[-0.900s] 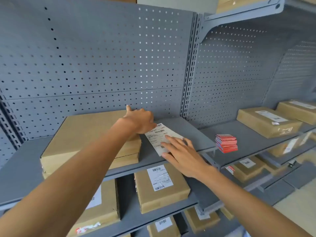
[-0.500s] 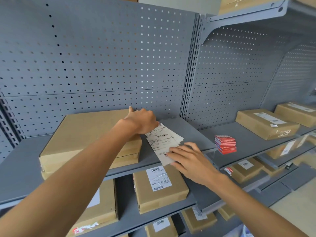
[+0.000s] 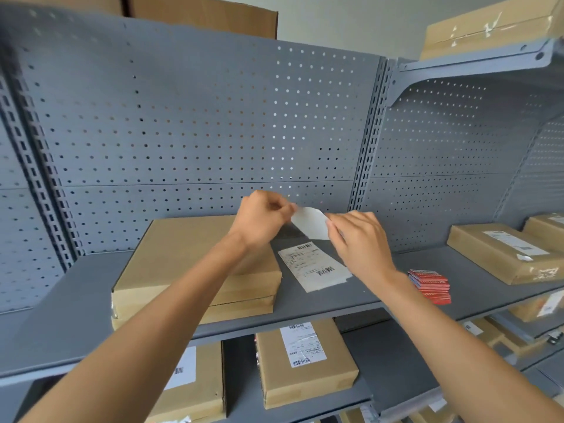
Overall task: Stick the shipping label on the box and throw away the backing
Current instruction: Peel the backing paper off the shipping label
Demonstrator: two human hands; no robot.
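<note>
At my three o'clock I see a small stack of red cards [image 3: 429, 286] lying on the grey shelf [image 3: 351, 297], and beyond it a taped brown parcel [image 3: 503, 253] with a white sticker on top. At six o'clock, on the lower shelf [image 3: 393, 374], sits a labelled carton [image 3: 308, 361]. The pegboard back panel [image 3: 198, 117] fills twelve o'clock.

Label [image 3: 311, 222] face turned away, print unseen; fingertips blurred. Box [image 3: 195, 257] right rear corner hidden behind left hand [image 3: 264, 218].
</note>
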